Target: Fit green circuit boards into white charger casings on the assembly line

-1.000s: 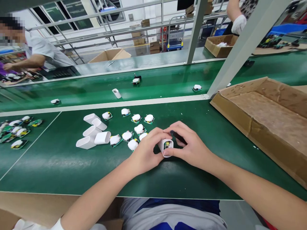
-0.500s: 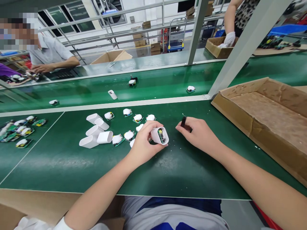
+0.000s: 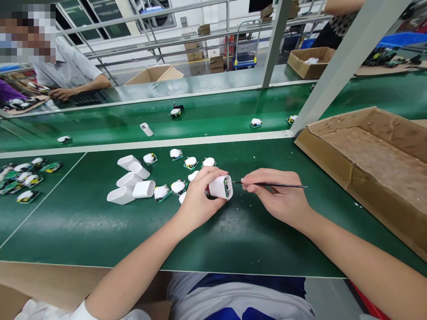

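Observation:
My left hand (image 3: 198, 191) is wrapped round a white plastic housing (image 3: 219, 187), its open end turned to the right. Inside that opening a green circuit board (image 3: 227, 187) shows in part. My right hand (image 3: 278, 191) pinches slim black tweezers (image 3: 287, 184), seen edge-on, their tip close to the open end; I cannot tell whether it touches. Left of my left hand lie several empty white housings (image 3: 120, 195). Between them and the hand are several circuit boards topped with white pads (image 3: 162, 192), some partly hidden behind my fingers.
A cardboard tray (image 3: 353, 164) stands at the right on the green table (image 3: 100, 240). More boards (image 3: 25, 178) are heaped far left. Beyond a pale rail, a green conveyor (image 3: 213, 120) carries boards and a white housing (image 3: 146, 129). A slanting post (image 3: 347, 62) rises behind the tray. Co-workers sit opposite.
The tweezers have swung level, and their tip has come up to the housing's opening. Items on the conveyor have shifted left. The far-right co-worker's gloved hand has left its box.

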Tool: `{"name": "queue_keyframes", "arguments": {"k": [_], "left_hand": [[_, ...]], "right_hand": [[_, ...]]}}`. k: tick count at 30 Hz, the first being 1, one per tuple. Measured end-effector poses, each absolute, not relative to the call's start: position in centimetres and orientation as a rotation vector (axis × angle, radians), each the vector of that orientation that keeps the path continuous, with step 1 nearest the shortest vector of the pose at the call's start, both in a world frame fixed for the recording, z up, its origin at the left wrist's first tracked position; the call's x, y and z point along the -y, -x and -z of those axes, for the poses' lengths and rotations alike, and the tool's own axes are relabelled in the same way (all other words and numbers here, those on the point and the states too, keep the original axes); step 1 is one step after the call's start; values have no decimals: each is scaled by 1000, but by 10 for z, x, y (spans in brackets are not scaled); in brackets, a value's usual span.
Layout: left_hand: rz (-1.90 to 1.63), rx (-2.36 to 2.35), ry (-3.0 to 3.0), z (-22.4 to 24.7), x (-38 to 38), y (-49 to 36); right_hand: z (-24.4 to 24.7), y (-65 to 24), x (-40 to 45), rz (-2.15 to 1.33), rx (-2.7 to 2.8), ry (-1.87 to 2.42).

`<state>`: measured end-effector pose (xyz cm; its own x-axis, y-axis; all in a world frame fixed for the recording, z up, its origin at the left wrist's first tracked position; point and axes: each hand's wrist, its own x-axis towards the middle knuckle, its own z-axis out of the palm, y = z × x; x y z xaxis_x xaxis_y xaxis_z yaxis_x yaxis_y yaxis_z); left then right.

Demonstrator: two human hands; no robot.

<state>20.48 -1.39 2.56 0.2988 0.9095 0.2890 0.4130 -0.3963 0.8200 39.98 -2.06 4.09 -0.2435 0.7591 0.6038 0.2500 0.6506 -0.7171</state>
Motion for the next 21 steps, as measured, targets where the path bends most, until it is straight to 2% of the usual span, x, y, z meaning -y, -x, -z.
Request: {"name": "queue_keyframes", "arguments": {"k": [6,21], "left_hand": [[-1026,-1148,-1931,-24,15,-205],[-1038,-1152,-1864,-24,13,-204]], "right_hand": [[-39,-399,20,-525,1820,787],[-36,-398,18,-635,1738,749]]}}
